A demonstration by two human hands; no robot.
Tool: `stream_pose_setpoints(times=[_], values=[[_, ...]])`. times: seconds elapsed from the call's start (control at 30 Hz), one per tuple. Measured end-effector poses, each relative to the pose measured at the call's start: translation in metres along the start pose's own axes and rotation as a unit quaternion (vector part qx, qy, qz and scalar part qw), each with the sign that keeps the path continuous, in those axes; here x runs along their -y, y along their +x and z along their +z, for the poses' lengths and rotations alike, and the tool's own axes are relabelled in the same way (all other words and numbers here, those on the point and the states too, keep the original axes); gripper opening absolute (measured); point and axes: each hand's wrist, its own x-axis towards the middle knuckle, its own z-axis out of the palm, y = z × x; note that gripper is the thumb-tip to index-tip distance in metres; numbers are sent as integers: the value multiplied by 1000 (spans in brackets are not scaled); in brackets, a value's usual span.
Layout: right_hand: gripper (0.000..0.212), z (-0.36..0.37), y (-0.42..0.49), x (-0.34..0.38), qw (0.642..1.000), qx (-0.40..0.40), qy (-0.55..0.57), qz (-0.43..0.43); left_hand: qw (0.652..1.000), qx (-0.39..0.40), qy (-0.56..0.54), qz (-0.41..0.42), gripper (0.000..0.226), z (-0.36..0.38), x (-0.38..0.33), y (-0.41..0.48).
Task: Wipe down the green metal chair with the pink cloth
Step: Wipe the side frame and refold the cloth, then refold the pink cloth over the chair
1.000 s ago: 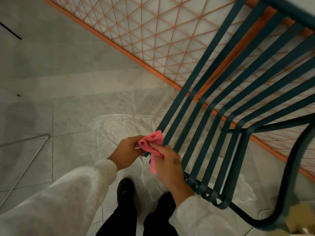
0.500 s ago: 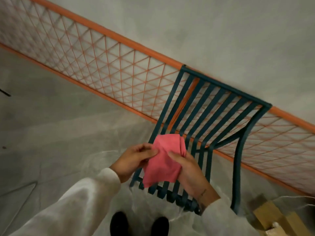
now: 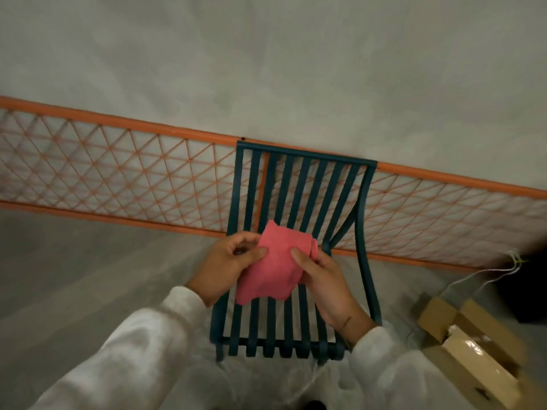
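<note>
The green metal chair (image 3: 299, 184) stands in front of me, its slatted back against an orange lattice panel and its slatted seat reaching toward my feet. Above the seat I hold the pink cloth (image 3: 273, 266) spread between both hands. My left hand (image 3: 229, 266) pinches its left edge with thumb and fingers. My right hand (image 3: 324, 279) grips its right edge, thumb on top. The cloth hangs loose and covers part of the seat slats; whether it touches them I cannot tell.
An orange lattice panel (image 3: 118, 179) leans along the grey wall behind the chair. An open cardboard box (image 3: 473, 347) sits on the floor at the right, with white cables (image 3: 485, 272) beyond it. Clear plastic sheeting lies under the chair.
The view has swung up and squared on the chair. The cloth, bunched by the seat's front edge a second ago, now hangs opened out between both hands above the seat.
</note>
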Motion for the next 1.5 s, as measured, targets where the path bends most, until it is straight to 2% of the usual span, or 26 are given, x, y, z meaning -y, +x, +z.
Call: stream_pose_setpoints(times=[0.1, 0.27, 0.5, 0.63, 0.73, 0.83, 0.93, 1.07, 1.13, 1.3, 1.37, 1.5], values=[[39, -29, -4, 3, 1000, 8, 25, -6, 1000, 18, -2, -8, 16, 31, -2, 13], [61, -91, -13, -7, 996, 40, 68, 27, 998, 33, -21, -44, 16, 96, 5, 30], [40, -223, -26, -30, 997, -57, 24, 44, 987, 56, -47, -141, 21, 223, 38, 49], [32, -320, -42, -53, 993, -84, 15, 76, 977, 106, 21, -184, 47, 321, 71, 48], [31, -394, -55, -82, 987, -85, 5, 133, 965, 133, 50, -219, 57, 394, 111, 45], [39, -450, -61, -127, 978, -64, -20, 200, 954, 125, 59, -265, 62, 442, 164, 42], [51, -485, -60, -170, 967, -51, -64, 240, 945, 110, 74, -300, 55, 471, 219, 42], [46, -518, -39, -253, 951, -66, -114, 280, 913, 85, 48, -396, 53, 499, 311, 56], [45, -528, -21, -299, 944, -90, -118, 296, 905, 62, 51, -417, 54, 505, 359, 72], [45, -545, 41, -434, 926, -113, -145, 331, 914, 14, 97, -393, 38, 519, 496, 110], [53, -551, 66, -488, 920, -107, -157, 341, 922, 9, 119, -368, 39, 520, 556, 121], [63, -554, 108, -566, 919, -74, -188, 339, 917, -22, 139, -372, 46, 515, 651, 142]])
